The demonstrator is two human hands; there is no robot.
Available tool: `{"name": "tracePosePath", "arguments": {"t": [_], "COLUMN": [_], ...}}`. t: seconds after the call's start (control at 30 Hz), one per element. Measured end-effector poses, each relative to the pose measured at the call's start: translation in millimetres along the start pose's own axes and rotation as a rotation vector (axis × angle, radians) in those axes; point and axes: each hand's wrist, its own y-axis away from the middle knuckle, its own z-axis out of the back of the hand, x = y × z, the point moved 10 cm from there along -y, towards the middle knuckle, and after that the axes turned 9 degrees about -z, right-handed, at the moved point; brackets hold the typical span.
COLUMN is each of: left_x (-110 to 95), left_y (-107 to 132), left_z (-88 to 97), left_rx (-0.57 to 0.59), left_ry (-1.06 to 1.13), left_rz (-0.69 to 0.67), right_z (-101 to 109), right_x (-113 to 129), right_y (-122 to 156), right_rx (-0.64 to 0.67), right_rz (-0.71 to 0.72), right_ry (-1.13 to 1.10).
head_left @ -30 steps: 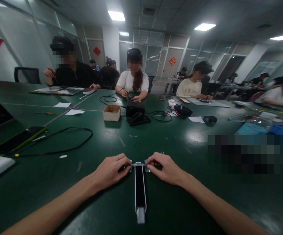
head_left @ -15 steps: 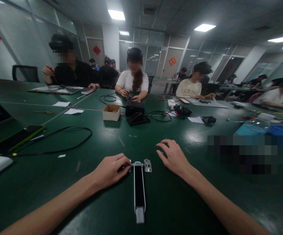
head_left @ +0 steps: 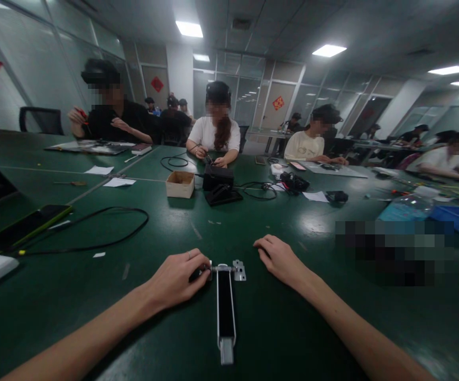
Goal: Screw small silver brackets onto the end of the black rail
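On the green table lies a long, narrow metal bar (head_left: 226,307) with a black face and pale edges. A bare metal tongue (head_left: 227,351) sticks out of its near end. Across the far end runs a short rod, with a small holed metal plate (head_left: 239,270) on the right side. My left hand (head_left: 182,272) is closed on the matching plate at the left; its fingertips cover most of that plate. To the right of the bar, apart from it, my right hand (head_left: 279,257) is low over the table with nothing in it, fingers loosely bent, thumb apart.
A small open box (head_left: 180,184) stands ahead beside a black device (head_left: 217,178). A black cable (head_left: 146,217) loops at the left near a green-edged phone (head_left: 23,227). A clear bottle (head_left: 406,207) lies right, near a blurred patch. Several people sit across the table.
My right hand has moved down slightly, and its fingers have drawn closer together. My left hand and the bar have stayed in place.
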Motion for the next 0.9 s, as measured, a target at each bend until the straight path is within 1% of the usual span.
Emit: {"name": "tracePosePath", "arguments": {"t": [0.1,0.2,0.27,0.33,0.43,0.53,0.6,0.7,0.8,0.9], "left_x": [-1,-7,-18,-33,-54,-63,-64,-65,-67,-67], "left_y": [0,0,0,2,4,3,3,4,4,5], "left_z": [6.0,14.6,21.0,26.5,29.5,28.1,28.0,30.7,33.3,37.9], "left_rx": [-0.051,-0.139,-0.216,-0.295,-0.367,-0.368,-0.366,-0.395,-0.408,-0.411], "left_ry": [-0.013,-0.031,-0.057,-0.100,-0.161,-0.173,-0.176,-0.182,-0.172,-0.175], "left_rz": [-0.004,-0.044,-0.107,-0.195,-0.301,-0.343,-0.354,-0.372,-0.396,-0.404], "right_z": [11,26,33,33,19,8,6,5,2,4], "right_x": [13,42,63,78,92,96,93,88,89,91], "right_y": [2,10,19,27,33,35,34,33,33,33], "right_rx": [-0.054,-0.142,-0.189,-0.197,-0.102,-0.035,-0.036,-0.035,-0.013,-0.022], "right_rz": [0.045,0.161,0.218,0.221,0.175,0.144,0.127,0.093,0.093,0.130], "right_ry": [-0.045,-0.176,-0.312,-0.486,-0.742,-0.882,-0.918,-0.956,-0.952,-0.872]}}
